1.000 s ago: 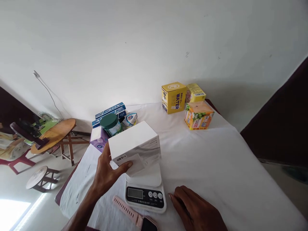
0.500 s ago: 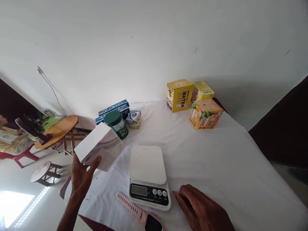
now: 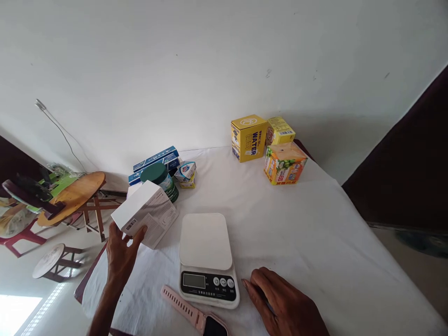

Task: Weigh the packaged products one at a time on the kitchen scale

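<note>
My left hand (image 3: 122, 252) grips a white box (image 3: 143, 205) with printed text and a barcode, thumb on the near face and fingers partly hidden behind. The box is tilted and covers part of a green jar (image 3: 157, 173) with a dark lid. To its right lies a white kitchen scale (image 3: 206, 240) with a bare platform and a blank display. My right hand (image 3: 280, 298) rests on the cloth right of the scale, fingers curled in, nothing seen in them. A pink-strapped smartwatch (image 3: 184, 305) lies in front of the scale.
Blue long boxes (image 3: 156, 158) and a small blue-white carton (image 3: 186, 171) stand behind the jar. A yellow box (image 3: 249, 138), another yellow box (image 3: 281, 131) and an orange box (image 3: 286, 164) stand at the back right. Left are a stool (image 3: 52, 261) and a wooden round table (image 3: 75, 198).
The view has swung slightly right, so the scene sits further left. The white box, still in my left hand, has come slightly rightward toward the scale. My right hand stays beside the scale.
</note>
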Demonstrator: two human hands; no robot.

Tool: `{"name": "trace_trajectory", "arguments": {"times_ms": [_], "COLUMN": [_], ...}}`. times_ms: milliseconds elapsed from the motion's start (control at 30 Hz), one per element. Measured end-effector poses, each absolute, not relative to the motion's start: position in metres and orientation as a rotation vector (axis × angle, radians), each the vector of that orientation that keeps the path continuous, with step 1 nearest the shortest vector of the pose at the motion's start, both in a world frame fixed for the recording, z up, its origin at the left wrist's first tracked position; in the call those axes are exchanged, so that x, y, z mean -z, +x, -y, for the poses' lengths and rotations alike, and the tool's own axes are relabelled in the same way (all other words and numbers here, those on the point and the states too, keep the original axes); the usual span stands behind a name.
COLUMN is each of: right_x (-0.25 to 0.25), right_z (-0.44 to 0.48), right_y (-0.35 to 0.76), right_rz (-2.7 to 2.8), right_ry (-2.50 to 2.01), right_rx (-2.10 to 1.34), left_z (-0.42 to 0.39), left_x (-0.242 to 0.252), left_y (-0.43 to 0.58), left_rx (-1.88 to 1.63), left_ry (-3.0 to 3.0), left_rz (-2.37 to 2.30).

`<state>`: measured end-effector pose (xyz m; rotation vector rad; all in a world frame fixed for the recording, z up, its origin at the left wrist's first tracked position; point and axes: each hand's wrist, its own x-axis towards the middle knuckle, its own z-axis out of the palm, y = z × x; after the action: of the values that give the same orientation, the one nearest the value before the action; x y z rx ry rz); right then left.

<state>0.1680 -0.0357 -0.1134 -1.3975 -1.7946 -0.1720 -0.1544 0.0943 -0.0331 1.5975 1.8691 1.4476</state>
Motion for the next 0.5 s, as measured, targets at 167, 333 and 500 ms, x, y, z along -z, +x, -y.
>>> {"name": "trace_trajectory", "arguments": {"times_ms": [167, 333, 500], "right_x": [0.113, 0.11, 0.109], "right_z": [0.037, 0.036, 0.037], "right_y": [0.167, 0.166, 0.165], "right_rz": [1.792, 1.768, 1.732], "right_ry": [-1.42, -1.466, -1.494], "right_rx": [0.148, 0.099, 0.059], "left_z": [-0.094, -0.074, -0.077], "left_x": [0.035, 0.014, -0.022], "left_y": [-0.155, -0.131, -0.037], "left_rx": [-1.393, -1.598, -1.543], "left_ry": [1.678, 2.094, 2.591], "left_rz": [-1.869, -2.049, -1.579]}}
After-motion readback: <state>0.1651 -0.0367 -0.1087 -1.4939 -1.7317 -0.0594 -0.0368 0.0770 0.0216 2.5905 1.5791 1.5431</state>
